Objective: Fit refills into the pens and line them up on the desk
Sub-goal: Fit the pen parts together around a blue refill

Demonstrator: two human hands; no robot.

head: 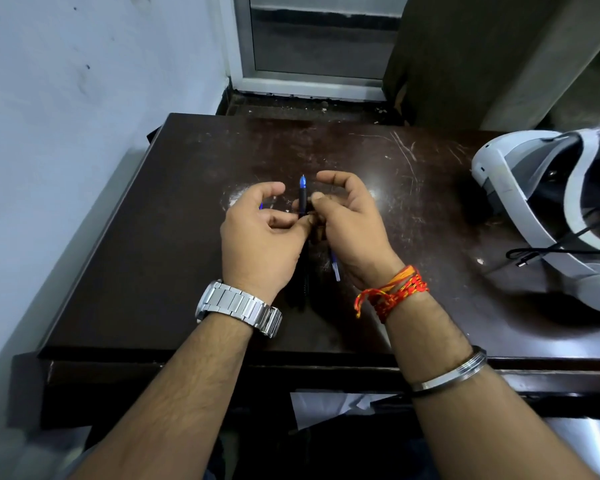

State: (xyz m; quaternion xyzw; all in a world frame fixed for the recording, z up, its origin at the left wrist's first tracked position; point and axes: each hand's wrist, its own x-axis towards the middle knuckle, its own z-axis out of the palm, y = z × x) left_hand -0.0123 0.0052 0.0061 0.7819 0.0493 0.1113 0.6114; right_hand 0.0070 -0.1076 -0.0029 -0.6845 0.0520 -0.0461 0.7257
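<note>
Both hands meet over the middle of the dark desk (153, 237). A black pen (302, 199) with a blue tip stands upright between them, tip pointing away from me. My left hand (260, 237) pinches the pen's lower part between thumb and finger. My right hand (347, 223) grips the barrel from the right with thumb and fingers. Under my right palm a blue and white pen or refill (335, 268) lies on the desk. Between my wrists lies a dark pen (305, 282), partly hidden.
A white headset (520, 202) with a black cable (541, 254) lies on the desk's right side. A pale wall runs along the left edge. Beyond the far edge are a window frame and a curtain (465, 57). White paper (319, 407) shows under the desk front.
</note>
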